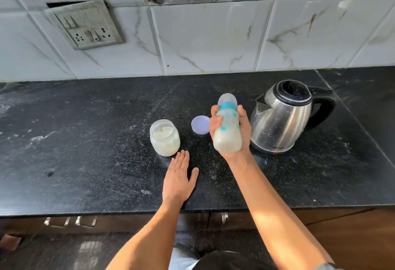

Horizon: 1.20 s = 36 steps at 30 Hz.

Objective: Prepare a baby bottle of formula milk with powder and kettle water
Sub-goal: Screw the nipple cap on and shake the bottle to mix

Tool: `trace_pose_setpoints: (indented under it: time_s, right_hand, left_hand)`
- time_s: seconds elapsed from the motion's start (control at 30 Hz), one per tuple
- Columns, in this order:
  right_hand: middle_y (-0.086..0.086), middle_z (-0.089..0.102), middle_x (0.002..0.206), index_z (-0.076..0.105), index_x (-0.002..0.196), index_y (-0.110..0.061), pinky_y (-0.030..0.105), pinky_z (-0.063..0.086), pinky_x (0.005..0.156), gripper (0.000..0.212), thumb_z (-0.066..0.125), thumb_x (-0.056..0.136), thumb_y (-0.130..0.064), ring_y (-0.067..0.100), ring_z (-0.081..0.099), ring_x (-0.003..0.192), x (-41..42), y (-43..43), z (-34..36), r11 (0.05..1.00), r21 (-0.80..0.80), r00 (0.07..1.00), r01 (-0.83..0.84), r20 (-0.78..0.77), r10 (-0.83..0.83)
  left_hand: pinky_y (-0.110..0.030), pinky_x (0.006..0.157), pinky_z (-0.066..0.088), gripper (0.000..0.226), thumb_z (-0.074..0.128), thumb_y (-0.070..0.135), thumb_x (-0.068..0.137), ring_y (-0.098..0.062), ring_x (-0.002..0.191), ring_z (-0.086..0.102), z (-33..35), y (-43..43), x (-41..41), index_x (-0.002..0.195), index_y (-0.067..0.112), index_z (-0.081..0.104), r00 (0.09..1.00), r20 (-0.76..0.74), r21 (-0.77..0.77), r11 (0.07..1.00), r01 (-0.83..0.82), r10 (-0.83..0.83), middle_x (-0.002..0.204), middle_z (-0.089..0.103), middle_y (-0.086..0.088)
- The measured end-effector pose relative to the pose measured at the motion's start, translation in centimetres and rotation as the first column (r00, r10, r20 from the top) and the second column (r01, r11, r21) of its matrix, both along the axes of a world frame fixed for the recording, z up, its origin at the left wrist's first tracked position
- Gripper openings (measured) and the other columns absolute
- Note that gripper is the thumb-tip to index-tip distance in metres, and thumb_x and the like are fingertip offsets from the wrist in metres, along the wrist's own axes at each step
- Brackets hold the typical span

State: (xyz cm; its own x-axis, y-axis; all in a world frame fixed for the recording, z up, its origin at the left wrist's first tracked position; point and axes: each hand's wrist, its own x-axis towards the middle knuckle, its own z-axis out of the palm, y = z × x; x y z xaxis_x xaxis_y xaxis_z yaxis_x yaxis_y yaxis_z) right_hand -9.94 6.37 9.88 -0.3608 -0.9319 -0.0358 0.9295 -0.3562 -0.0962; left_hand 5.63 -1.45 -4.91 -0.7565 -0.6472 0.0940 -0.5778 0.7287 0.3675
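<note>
Well, the only writing I can find is small lettering low on the steel electric kettle (284, 120), too blurred to read; the baby bottle (227, 126) carries teal and pink prints but no words. My view has the right hand (245, 129) wrapped around that bottle's middle, fingers and thumb curled on either side, just beside the kettle. The left hand (178, 176) lies flat on the black countertop (85, 141), fingers straight, holding nothing, close to the open powder jar (164, 138). The bottle is capped, with a teal collar and milky white liquid filling its lower part. A lilac lid (200, 124) lies behind.
</note>
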Motion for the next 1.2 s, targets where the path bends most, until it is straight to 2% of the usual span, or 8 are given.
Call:
trace_pose_setpoints:
  time_s: [0.07, 0.23, 0.4, 0.53, 0.7, 0.87, 1.03, 1.2]
  right_hand:
    - [0.012, 0.06, 0.097, 0.05, 0.112, -0.005, 0.033, 0.058, 0.061, 0.046, 0.069, 0.079, -0.032, 0.025, 0.066, 0.067, -0.2, 0.0, -0.6, 1.0, -0.017, 0.993, 0.006, 0.117, -0.004]
    - [0.013, 0.059, 0.097, 0.055, 0.107, 0.0, 0.033, 0.056, 0.054, 0.05, 0.081, 0.071, -0.024, 0.023, 0.063, 0.064, 0.4, 0.2, 0.1, 0.997, 0.006, 0.982, -0.075, -0.175, 0.075]
    - [0.012, 0.054, 0.108, 0.052, 0.122, -0.005, 0.037, 0.058, 0.064, 0.057, 0.074, 0.072, -0.023, 0.025, 0.065, 0.072, -0.2, -0.2, -0.4, 0.999, 0.031, 1.0, -0.022, -0.015, 0.022]
    - [0.012, 0.053, 0.107, 0.059, 0.121, -0.003, 0.032, 0.055, 0.063, 0.049, 0.071, 0.077, -0.021, 0.02, 0.06, 0.072, 0.6, 0.0, 0.3, 0.989, -0.075, 0.933, -0.127, -0.348, 0.093]
    - [0.017, 0.054, 0.115, 0.047, 0.127, -0.003, 0.039, 0.059, 0.066, 0.067, 0.08, 0.07, -0.014, 0.027, 0.065, 0.074, 0.3, -0.5, 0.0, 0.988, -0.091, 0.992, -0.122, -0.049, 0.118]
    - [0.015, 0.058, 0.097, 0.058, 0.117, -0.005, 0.032, 0.056, 0.055, 0.05, 0.077, 0.074, -0.019, 0.021, 0.061, 0.064, 0.7, 0.0, 0.5, 0.991, -0.053, 0.946, -0.12, -0.308, 0.098]
    - [0.015, 0.051, 0.103, 0.045, 0.116, -0.001, 0.041, 0.06, 0.066, 0.054, 0.076, 0.074, -0.015, 0.028, 0.065, 0.071, 0.8, -0.2, 0.1, 0.993, -0.101, 0.984, -0.068, 0.16, 0.083]
    - [0.019, 0.058, 0.103, 0.045, 0.119, -0.001, 0.039, 0.06, 0.067, 0.06, 0.079, 0.071, -0.009, 0.029, 0.066, 0.073, 0.8, 0.0, 0.8, 0.996, -0.07, 0.986, -0.054, 0.156, 0.065]
  left_hand:
    - [-0.014, 0.111, -0.014, 0.065, 0.03, 0.05, 0.099, 0.003, 0.139, -0.007, 0.1, 0.0, 0.0, 0.153, 0.017, 0.015, 1.0, 0.0, 0.0, 1.0, 0.0, 0.0, 0.159, 0.011, 0.004]
    - [-0.013, 0.11, -0.015, 0.065, 0.03, 0.05, 0.099, 0.003, 0.139, -0.008, 0.0, 0.0, 0.0, 0.153, 0.017, 0.014, 1.0, -0.004, 0.005, 1.0, 0.004, -0.004, 0.159, 0.011, 0.005]
    - [-0.013, 0.11, -0.015, 0.065, 0.03, 0.051, 0.099, 0.003, 0.139, -0.008, 0.0, -0.1, 0.0, 0.153, 0.018, 0.015, 1.0, -0.014, 0.006, 1.0, 0.006, -0.005, 0.159, 0.011, 0.005]
    - [-0.014, 0.111, -0.014, 0.065, 0.03, 0.05, 0.099, 0.003, 0.14, -0.006, -0.2, -0.1, 0.0, 0.153, 0.017, 0.016, 1.0, -0.01, 0.004, 1.0, 0.009, -0.009, 0.159, 0.013, 0.004]
    - [-0.014, 0.112, -0.012, 0.065, 0.029, 0.052, 0.098, 0.003, 0.141, -0.006, -0.3, -0.2, 0.1, 0.153, 0.019, 0.016, 1.0, -0.017, 0.016, 1.0, 0.006, -0.006, 0.159, 0.012, 0.006]
    - [-0.015, 0.112, -0.011, 0.065, 0.03, 0.051, 0.098, 0.003, 0.141, -0.005, -0.4, -0.2, 0.0, 0.153, 0.018, 0.018, 1.0, -0.017, 0.016, 1.0, 0.003, -0.002, 0.159, 0.013, 0.005]
    - [-0.015, 0.113, -0.01, 0.065, 0.029, 0.052, 0.098, 0.003, 0.141, -0.005, -0.3, -0.1, 0.0, 0.153, 0.019, 0.016, 1.0, -0.014, 0.022, 1.0, 0.004, -0.004, 0.159, 0.012, 0.006]
    - [-0.014, 0.112, -0.011, 0.065, 0.03, 0.051, 0.098, 0.003, 0.14, -0.005, -0.3, -0.2, 0.0, 0.153, 0.019, 0.016, 1.0, -0.014, 0.017, 1.0, 0.003, -0.003, 0.159, 0.012, 0.006]
